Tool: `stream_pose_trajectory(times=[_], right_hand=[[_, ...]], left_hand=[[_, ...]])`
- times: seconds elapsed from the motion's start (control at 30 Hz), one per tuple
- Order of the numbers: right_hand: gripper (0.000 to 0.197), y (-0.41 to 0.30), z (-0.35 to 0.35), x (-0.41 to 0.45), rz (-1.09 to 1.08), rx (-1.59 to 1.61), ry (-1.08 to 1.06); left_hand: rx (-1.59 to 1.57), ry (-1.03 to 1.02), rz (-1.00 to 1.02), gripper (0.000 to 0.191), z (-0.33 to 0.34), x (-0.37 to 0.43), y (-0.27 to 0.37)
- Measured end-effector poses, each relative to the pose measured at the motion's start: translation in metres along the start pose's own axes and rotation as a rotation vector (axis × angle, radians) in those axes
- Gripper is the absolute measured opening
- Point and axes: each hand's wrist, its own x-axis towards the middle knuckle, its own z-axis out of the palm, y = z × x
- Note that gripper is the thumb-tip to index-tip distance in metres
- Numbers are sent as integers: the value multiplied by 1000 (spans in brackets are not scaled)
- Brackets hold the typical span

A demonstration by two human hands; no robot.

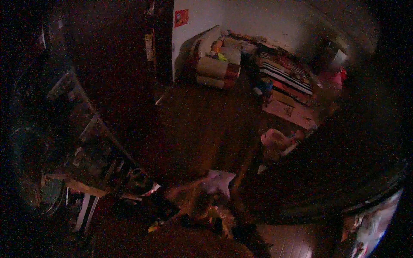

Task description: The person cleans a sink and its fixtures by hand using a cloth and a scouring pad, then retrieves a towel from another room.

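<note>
The room is very dark and the picture is blurred. At the lower middle, what appear to be my left hand (pixel 187 197) and my right hand (pixel 223 216) come close together, with dark shapes like sleeves behind them. Just beyond them is a pale, crumpled piece, perhaps cloth or paper (pixel 220 180). The fingers are too smeared to show whether either hand grips it. A small yellow-orange object (pixel 153 228) shows to the left, below the hands.
A light sofa (pixel 211 67) stands by the far wall (pixel 258 16). To its right is a heap with striped fabric (pixel 287 75) and a pink box-like thing (pixel 288 111). Nearer sits a pinkish rounded object (pixel 274 138). A cluttered table (pixel 85 187) stands at left.
</note>
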Motion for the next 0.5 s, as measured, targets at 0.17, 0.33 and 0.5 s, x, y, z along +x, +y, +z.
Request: stream_pose_trajectory(times=[0.17,0.33,0.5], right_hand=[[42,28,-78,48,15,-12,32],[40,18,-163,120,-7,-29,103],[38,41,-168,172,67,11,89]], left_hand=[[-15,55,25,32,46,65,21],[-14,137,152,32,49,166,91],[16,227,113,31,19,214,93]])
